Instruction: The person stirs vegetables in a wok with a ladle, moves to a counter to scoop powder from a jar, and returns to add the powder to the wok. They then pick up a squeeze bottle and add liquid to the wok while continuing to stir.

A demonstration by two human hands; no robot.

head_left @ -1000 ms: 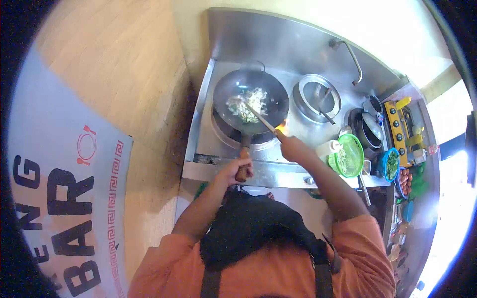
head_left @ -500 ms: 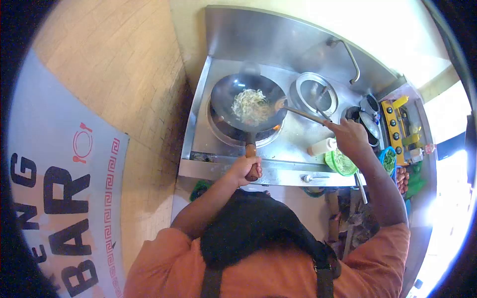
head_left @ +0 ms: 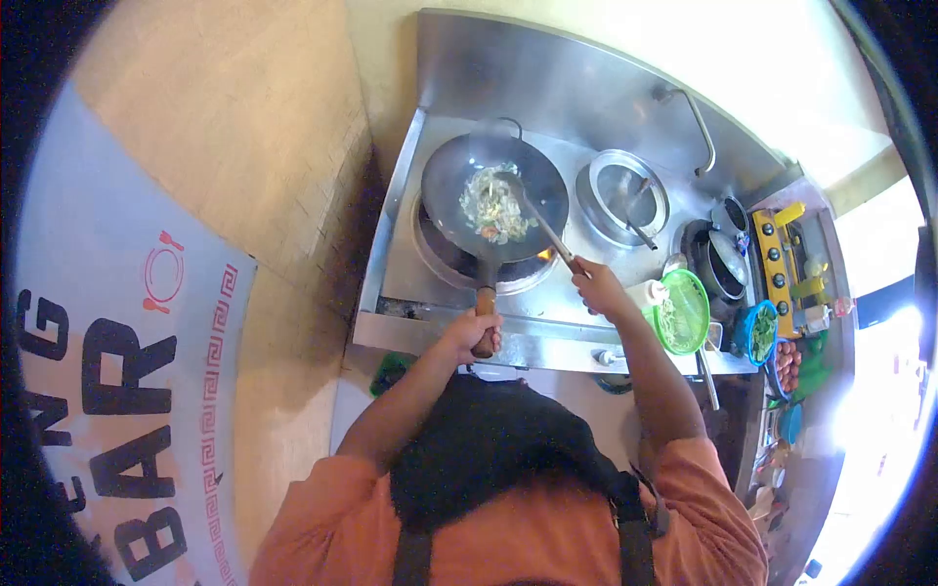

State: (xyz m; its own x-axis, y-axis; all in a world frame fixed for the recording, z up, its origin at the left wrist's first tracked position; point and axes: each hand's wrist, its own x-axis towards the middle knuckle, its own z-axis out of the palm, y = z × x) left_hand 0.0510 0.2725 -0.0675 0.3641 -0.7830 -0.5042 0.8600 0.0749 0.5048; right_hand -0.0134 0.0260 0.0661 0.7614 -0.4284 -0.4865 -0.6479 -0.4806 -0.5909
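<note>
My left hand (head_left: 474, 334) is closed around the wooden handle of a dark wok (head_left: 445, 195), which sits over a burner with a bit of orange flame at its right edge. Chopped pale and greenish food (head_left: 489, 210) lies in the wok's middle, with steam above it. In my right hand (head_left: 599, 288) is the grip of a long-handled ladle (head_left: 549, 234). Its head rests among the food, partly hidden. Just right of that hand stand a white bottle (head_left: 645, 293) and a green basket (head_left: 689, 313) with pale shreds inside.
A second burner ring (head_left: 596, 200) holds another utensil, with a faucet (head_left: 705, 146) behind. Further right are a lidded pot (head_left: 723, 264), a blue basket of greens (head_left: 760, 332) and a yellow rack (head_left: 772, 244). A steel backsplash (head_left: 547, 78) closes the rear; a lettered banner (head_left: 195, 313) stands left.
My right hand has moved left and down, bringing the ladle's head from the wok's right rim into the food. The food looks more spread out. My left hand stays on the handle.
</note>
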